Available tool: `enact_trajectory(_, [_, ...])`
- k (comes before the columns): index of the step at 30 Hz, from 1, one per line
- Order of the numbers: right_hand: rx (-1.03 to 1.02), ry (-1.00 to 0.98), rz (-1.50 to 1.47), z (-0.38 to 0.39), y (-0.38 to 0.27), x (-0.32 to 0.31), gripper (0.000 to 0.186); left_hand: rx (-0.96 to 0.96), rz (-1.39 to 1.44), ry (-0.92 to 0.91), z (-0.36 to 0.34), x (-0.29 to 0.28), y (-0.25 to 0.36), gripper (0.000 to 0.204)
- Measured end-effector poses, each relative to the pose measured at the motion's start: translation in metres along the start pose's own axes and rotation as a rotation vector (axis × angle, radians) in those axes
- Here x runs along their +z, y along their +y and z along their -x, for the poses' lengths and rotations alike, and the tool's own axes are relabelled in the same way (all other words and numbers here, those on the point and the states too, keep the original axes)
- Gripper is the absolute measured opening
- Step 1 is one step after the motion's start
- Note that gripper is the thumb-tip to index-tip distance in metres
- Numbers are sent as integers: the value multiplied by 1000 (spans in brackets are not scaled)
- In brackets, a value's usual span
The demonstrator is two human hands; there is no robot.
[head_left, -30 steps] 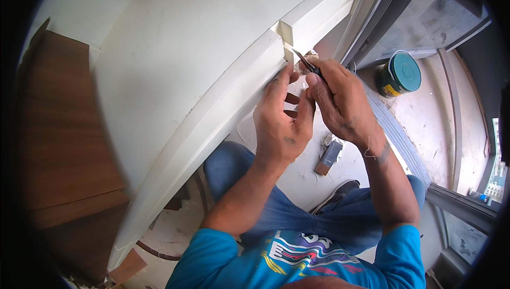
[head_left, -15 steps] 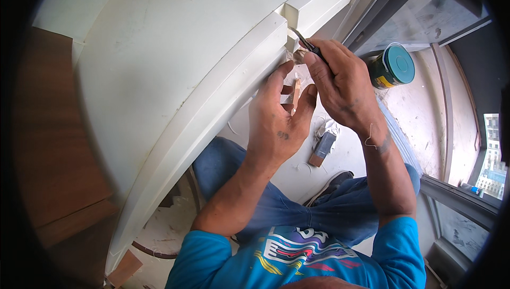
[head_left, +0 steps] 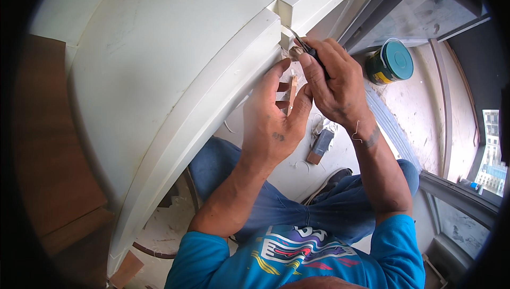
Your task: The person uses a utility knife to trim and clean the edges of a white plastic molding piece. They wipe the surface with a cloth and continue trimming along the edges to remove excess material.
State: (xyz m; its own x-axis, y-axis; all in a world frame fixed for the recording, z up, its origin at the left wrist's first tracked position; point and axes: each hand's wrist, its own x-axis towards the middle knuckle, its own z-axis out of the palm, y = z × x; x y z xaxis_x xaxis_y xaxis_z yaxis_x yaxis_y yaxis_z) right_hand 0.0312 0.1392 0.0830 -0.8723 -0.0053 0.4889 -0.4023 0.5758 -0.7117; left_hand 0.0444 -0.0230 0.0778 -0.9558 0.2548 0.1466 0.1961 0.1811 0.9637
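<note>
In my right hand (head_left: 334, 82) is a dark-handled blade tool (head_left: 309, 52), gripped with thumb and fingers. Its thin metal tip rests at a squared notch (head_left: 284, 13) in the white moulded edge (head_left: 202, 95) of a large white panel. My left hand (head_left: 273, 119) is beside that edge, fingers apart and curled, index fingertip at or very near the lower side of the moulding. A small pale wooden piece (head_left: 292, 90) shows behind my left fingers; I cannot tell whether they touch it.
A dark block with a brown end (head_left: 321, 145) lies among scraps on the floor between my legs. At right are a lidded green bucket (head_left: 397, 60), metal tracks (head_left: 385, 113) and window frames (head_left: 451, 193). Brown wooden panels (head_left: 58, 140) stand at left.
My view has shifted slightly. My left thumb has opened away from the right hand, exposing the wooden piece behind. The tool has risen a little along the notch with my right hand.
</note>
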Motion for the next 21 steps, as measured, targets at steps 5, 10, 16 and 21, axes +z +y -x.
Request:
enact_trajectory(5, [-28, 88, 2, 4, 5, 13, 25, 8, -40, -18, 0, -1, -2, 54])
enact_trajectory(10, [-29, 112, 60, 4, 5, 18, 23, -6, -22, -33, 0, -3, -1, 50])
enact_trajectory(16, [-124, 135, 107, -1, 7, 20, 20, -7, -19, -29, 0, -3, -1, 48])
enact_trajectory(21, [-121, 108, 127, -4, 8, 19, 19, 16, -31, -29, 2, -3, -3, 48])
